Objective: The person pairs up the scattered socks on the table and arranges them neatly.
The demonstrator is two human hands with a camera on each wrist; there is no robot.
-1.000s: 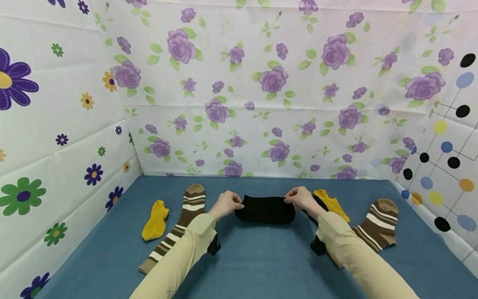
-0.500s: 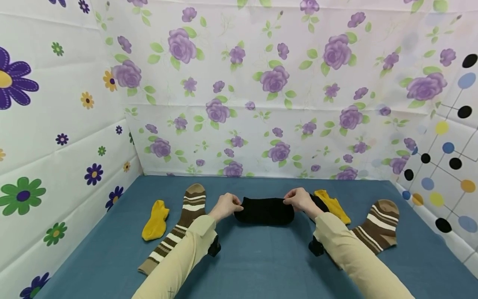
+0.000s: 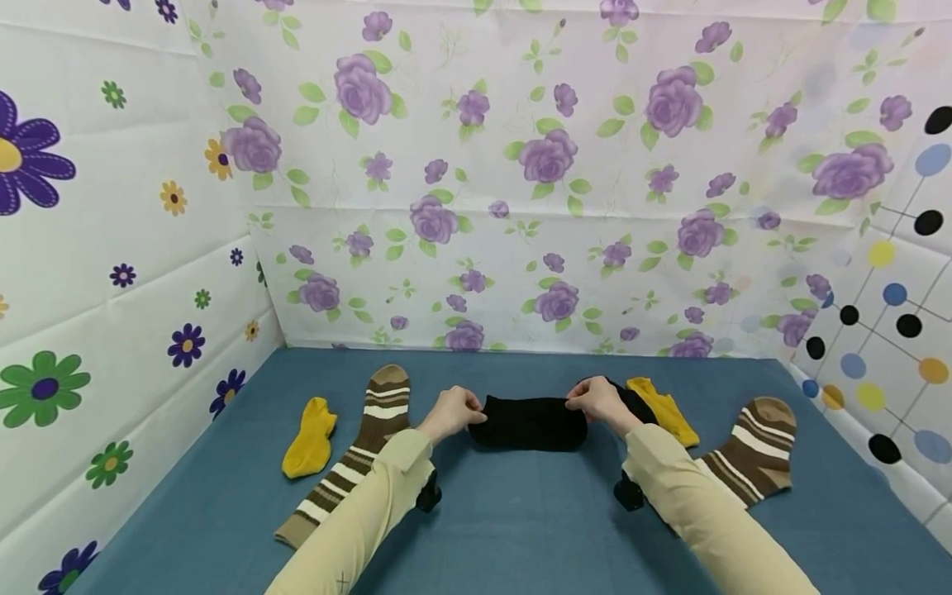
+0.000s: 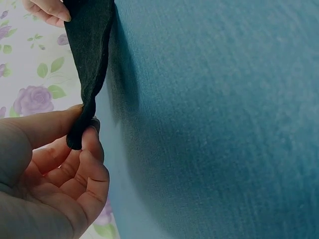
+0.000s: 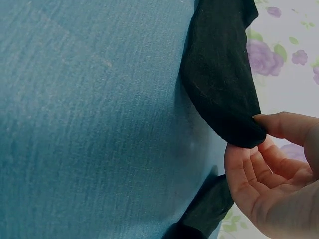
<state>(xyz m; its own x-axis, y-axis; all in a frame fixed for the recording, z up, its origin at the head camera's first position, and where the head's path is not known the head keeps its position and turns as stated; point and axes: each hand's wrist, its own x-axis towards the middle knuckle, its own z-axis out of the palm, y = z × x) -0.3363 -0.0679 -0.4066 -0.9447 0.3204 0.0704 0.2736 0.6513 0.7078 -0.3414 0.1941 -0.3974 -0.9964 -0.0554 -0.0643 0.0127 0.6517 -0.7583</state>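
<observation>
A black sock (image 3: 528, 424) is stretched sideways between my two hands, just above the blue cloth. My left hand (image 3: 452, 412) pinches one end; in the left wrist view thumb and fingertips squeeze its narrow edge (image 4: 88, 107). At the opposite end, my right hand (image 3: 601, 402) pinches the corner of the sock (image 5: 219, 74), with the thumb on top and the fingers beneath. Another black sock (image 3: 632, 402) lies partly hidden behind the right hand, and part of a black sock (image 5: 209, 204) also shows below that hand in the right wrist view.
On the blue cloth (image 3: 506, 529), a yellow sock (image 3: 308, 440) and a long brown striped sock (image 3: 387, 405) lie at left. At right lie another yellow sock (image 3: 664, 409) and a striped sock (image 3: 759, 450), partly under the right sleeve. Patterned sheets enclose the back and sides.
The black sock has sunk slightly, still stretched between both hands. The hands have shifted only a little, and the other socks lie where they were.
</observation>
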